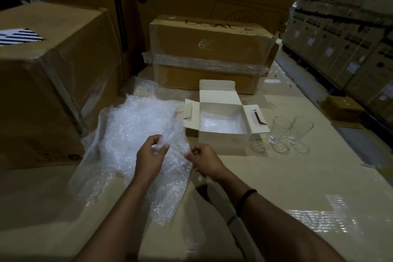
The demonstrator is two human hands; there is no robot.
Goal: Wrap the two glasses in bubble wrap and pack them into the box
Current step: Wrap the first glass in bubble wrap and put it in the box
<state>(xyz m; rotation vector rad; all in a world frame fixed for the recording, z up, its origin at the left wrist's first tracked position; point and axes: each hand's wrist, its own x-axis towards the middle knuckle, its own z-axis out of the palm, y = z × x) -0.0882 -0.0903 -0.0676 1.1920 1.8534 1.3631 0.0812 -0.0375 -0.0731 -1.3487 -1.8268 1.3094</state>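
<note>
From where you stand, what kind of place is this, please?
Most likely a warehouse or stockroom used for packing. Rows of stacked cartons fill the right side, a taped cardboard box stands behind the work surface, and bubble wrap lies beside a small open box.

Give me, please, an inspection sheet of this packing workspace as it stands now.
Surface: cardboard work surface, tape patches shining.
Job's things: left glass and right glass stand unwrapped, side by side, right of the open white box; bubble wrap sheet lies left of it.
Clutter: nothing seen.
Grippers: left hand and right hand both pinch the bubble wrap sheet.
Cables: nothing seen.
Surroundings: taped carton behind, large carton left, stacked cartons right.
</note>
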